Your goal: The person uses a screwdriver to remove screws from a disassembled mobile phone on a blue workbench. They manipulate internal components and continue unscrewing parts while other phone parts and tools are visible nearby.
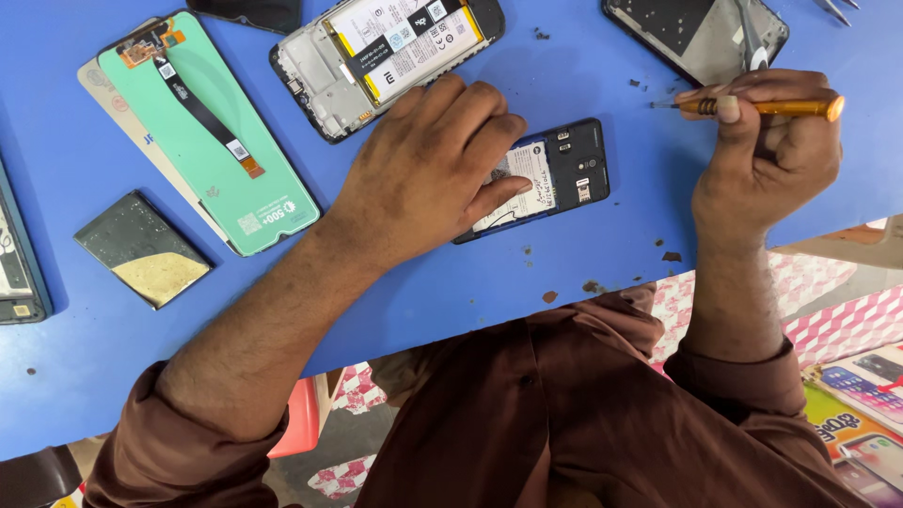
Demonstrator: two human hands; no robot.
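Left hand: palm down, fingers spread flat and pressing on the small phone; steadies it rather than gripping it.
Right hand: fingers closed around a screwdriver with an orange handle, held level above the table, tip pointing left, clear of the phone.
Small phone: dark, back cover off, lying at mid-table just right of the left hand; white label and card slots exposed.
Progress: judged from the open back, opening is done; the driver is not touching any screw, so work inside looks still to do. Which screws are out, cannot tell.
Debris: dark crumbs scattered near the table's near edge and around the phone.
Far phone: larger, opened, battery visible in its frame, just beyond the left hand.
Screen panel: green-backed, with a flex cable, lying far left.
Loose battery: dark and gold slab, near left, apart from everything.
Frame: another opened shell at far right, beyond the right hand.
Table: blue.
Containers: none seen; parts lie loose on the table.
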